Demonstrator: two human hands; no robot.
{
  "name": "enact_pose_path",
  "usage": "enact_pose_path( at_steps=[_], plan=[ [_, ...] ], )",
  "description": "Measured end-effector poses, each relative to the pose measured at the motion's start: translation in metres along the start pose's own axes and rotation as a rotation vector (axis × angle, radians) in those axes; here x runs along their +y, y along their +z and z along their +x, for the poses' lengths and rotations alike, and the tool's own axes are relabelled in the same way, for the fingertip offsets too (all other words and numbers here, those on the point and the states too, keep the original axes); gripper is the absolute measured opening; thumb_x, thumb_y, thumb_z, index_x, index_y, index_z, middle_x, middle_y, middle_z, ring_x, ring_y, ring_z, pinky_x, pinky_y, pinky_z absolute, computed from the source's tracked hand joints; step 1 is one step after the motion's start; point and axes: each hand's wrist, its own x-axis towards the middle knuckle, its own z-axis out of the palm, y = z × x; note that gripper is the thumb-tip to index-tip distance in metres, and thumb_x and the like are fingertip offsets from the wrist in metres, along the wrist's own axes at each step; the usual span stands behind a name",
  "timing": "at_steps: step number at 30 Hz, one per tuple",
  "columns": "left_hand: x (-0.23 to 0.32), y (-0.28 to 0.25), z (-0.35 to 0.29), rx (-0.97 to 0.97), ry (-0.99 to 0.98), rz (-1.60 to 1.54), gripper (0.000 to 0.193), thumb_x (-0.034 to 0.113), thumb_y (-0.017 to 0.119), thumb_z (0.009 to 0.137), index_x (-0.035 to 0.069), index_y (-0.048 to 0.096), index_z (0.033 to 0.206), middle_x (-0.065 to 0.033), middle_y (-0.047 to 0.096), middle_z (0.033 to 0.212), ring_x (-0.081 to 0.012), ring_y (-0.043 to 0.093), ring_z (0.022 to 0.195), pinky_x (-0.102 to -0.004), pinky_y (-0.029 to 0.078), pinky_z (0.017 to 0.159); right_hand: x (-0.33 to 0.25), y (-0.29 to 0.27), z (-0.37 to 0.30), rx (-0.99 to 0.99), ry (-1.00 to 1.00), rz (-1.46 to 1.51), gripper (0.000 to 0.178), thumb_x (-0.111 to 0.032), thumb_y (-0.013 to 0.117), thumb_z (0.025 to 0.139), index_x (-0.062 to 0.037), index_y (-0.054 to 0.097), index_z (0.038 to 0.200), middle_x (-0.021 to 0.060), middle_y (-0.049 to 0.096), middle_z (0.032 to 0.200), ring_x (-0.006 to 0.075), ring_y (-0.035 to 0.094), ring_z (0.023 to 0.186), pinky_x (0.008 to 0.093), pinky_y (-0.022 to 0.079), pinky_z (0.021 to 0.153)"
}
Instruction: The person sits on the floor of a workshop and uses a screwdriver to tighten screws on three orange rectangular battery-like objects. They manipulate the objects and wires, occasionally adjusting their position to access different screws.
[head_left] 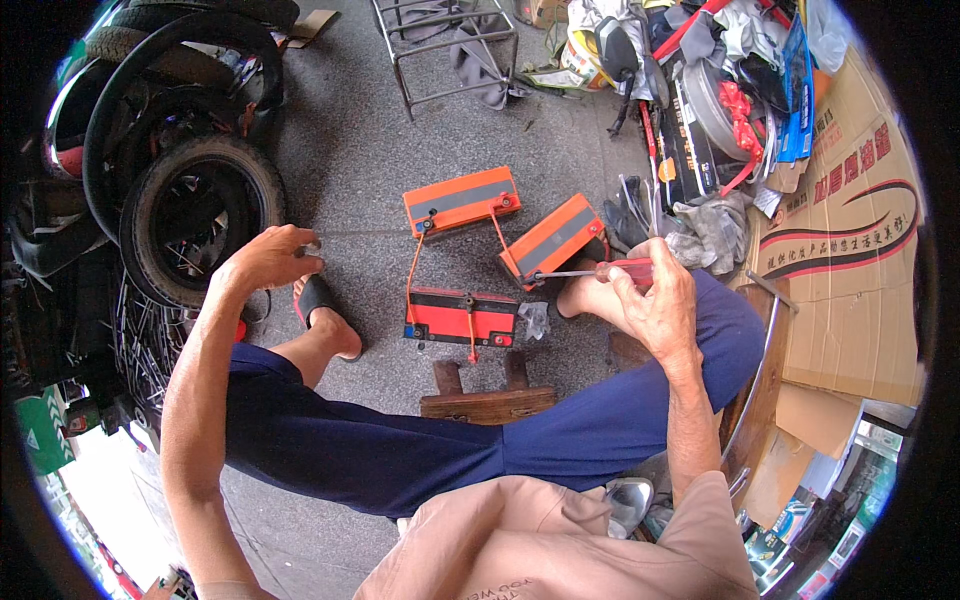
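Note:
My right hand (pixel 655 305) is closed around the red handle of a screwdriver (pixel 625 270). Its shaft points left, with the tip at a terminal on the near corner of an orange battery with a grey stripe (pixel 552 240). A second orange battery (pixel 462 200) sits to the left and farther off. Nearer to me is a red and black battery (pixel 462 317). Orange cables (pixel 412 275) run between terminals of these batteries. My left hand (pixel 270 262) hovers over my left foot, fingers apart, beside the tyres; it appears to hold nothing.
Tyres (pixel 205 220) are piled at the left above a heap of metal rods. A small wooden stool (pixel 488 404) stands between my legs. A metal rack (pixel 455 60) is at the far side. Tools and rags (pixel 710 235) crowd the right, beside a large cardboard sheet (pixel 845 240).

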Motion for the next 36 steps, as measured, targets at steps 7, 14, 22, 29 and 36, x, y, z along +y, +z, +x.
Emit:
enact_pose_path(
  at_steps=[7, 14, 22, 29, 36],
  plan=[
    [0.004, -0.002, -0.002, -0.004, -0.025, -0.033, 0.042, 0.027, 0.070, 0.086, -0.001, 0.065, 0.118, -0.0236, 0.071, 0.103, -0.0354, 0.070, 0.098, -0.0427, 0.054, 0.084, 0.008, 0.000, 0.000, 0.006, 0.117, 0.017, 0.028, -0.018, 0.075, 0.081, -0.0017, 0.057, 0.095, 0.0191, 0.066, 0.085, 0.0383, 0.068, 0.080, 0.0454, 0.053, 0.072],
    [-0.001, 0.002, 0.000, 0.017, 0.004, 0.032, 0.043, 0.029, 0.070, 0.086, 0.000, 0.065, 0.118, -0.0228, 0.071, 0.104, -0.0351, 0.069, 0.099, -0.0423, 0.053, 0.085, -0.020, -0.007, -0.001, -0.144, -0.190, 0.074, 0.024, -0.004, 0.073, 0.079, -0.0012, 0.058, 0.098, 0.0140, 0.059, 0.094, 0.0334, 0.067, 0.086, 0.0386, 0.054, 0.070],
    [-0.002, 0.004, 0.001, 0.027, 0.032, 0.012, 0.042, 0.029, 0.068, 0.087, 0.001, 0.066, 0.118, -0.0227, 0.071, 0.100, -0.0347, 0.070, 0.095, -0.0424, 0.053, 0.084, -0.037, 0.001, 0.000, -0.140, -0.233, -0.101, 0.021, -0.017, 0.071, 0.086, -0.0057, 0.058, 0.096, 0.0115, 0.062, 0.091, 0.0341, 0.067, 0.074, 0.0426, 0.052, 0.063],
    [-0.001, -0.001, 0.002, -0.026, 0.004, 0.029, 0.050, 0.031, 0.069, 0.086, 0.002, 0.064, 0.126, -0.0244, 0.071, 0.105, -0.0351, 0.069, 0.100, -0.0420, 0.054, 0.087, -0.027, 0.002, 0.003, -0.075, -0.179, -0.148, 0.026, -0.018, 0.074, 0.085, -0.0054, 0.055, 0.097, 0.0127, 0.065, 0.090, 0.0337, 0.069, 0.077, 0.0433, 0.054, 0.063],
    [0.005, -0.003, -0.001, -0.003, 0.017, 0.017, 0.044, 0.030, 0.068, 0.086, 0.001, 0.064, 0.118, -0.0251, 0.070, 0.099, -0.0385, 0.067, 0.097, -0.0452, 0.052, 0.084, -0.019, 0.010, 0.007, 0.058, -0.201, 0.000, 0.024, -0.016, 0.074, 0.085, -0.0048, 0.058, 0.098, 0.0130, 0.066, 0.091, 0.0344, 0.068, 0.078, 0.0430, 0.054, 0.064]
  ],
)
